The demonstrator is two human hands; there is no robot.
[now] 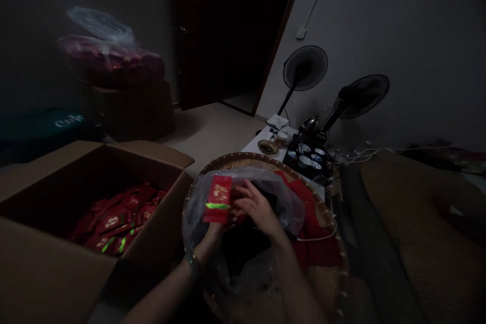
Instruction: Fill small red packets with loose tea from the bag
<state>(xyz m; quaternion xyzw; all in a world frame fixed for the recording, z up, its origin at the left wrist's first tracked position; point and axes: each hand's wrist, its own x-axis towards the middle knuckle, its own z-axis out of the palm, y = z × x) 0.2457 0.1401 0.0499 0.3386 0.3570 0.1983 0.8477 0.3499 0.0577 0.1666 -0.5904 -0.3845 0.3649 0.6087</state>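
A red packet point(219, 191) with gold print and a bright green strip stands upright over the round woven tray point(212, 160). My left hand point(220, 228), below a green bangle, is closed on its lower part; the packet hides some of the fingers. Just to the right, my right hand point(256, 207) has its fingers stretched and apart, close to the packet's edge; contact is hard to make out in the dim light. Under both hands lies a clear plastic bag point(290, 205) around something dark. Flat red packets point(321, 240) rest on the tray's right side.
An open cardboard box point(152, 154) at left holds many similar red packets point(114, 220). Behind it, a bulging plastic bag point(114, 58) sits on another box point(134, 111). Beyond the tray are a black tea tray point(290, 162) with cups and two fans point(306, 68).
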